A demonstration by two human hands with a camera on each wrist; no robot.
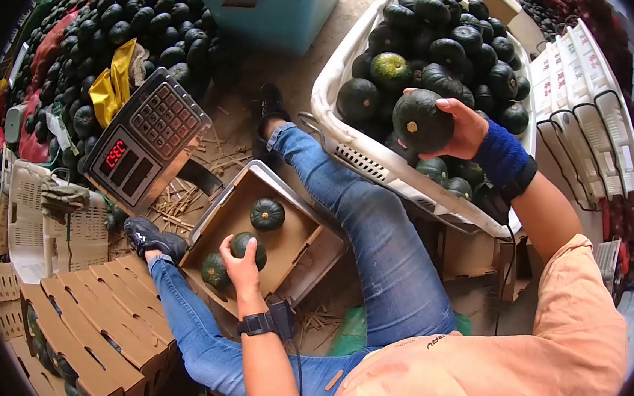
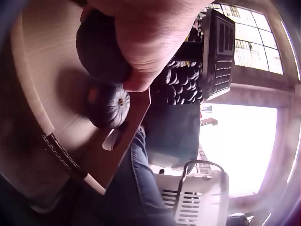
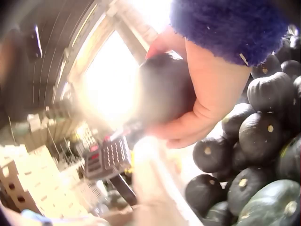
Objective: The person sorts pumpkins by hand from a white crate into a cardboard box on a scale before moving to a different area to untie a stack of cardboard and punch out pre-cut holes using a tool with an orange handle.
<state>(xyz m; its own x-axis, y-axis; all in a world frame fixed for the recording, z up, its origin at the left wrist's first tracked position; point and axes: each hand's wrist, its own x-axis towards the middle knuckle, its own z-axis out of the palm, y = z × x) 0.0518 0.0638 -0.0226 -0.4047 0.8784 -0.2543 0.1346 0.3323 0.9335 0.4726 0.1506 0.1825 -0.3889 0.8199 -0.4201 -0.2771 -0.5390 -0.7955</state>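
- Left hand (image 1: 244, 268): fingers and thumb curled round a dark green squash (image 1: 246, 244) inside the open cardboard box (image 1: 291, 254), between the legs.
- Same box: upper squash (image 1: 267, 214) and lower squash (image 1: 215, 270), one each side of the gripped one.
- Right hand (image 1: 462, 130): fingers and thumb spread round a larger squash (image 1: 422, 121), held above the white crate (image 1: 323, 97); pale round scar faces the head camera.
- Crate heaped with dark squashes; one mottled yellow-green squash (image 1: 391, 70) among them.
- Scale display (image 1: 145, 142): tilted, beside the box, red digits lit.
- Blue tub (image 1: 265, 14) beyond; stacked cartons (image 1: 99, 315) near the left leg.
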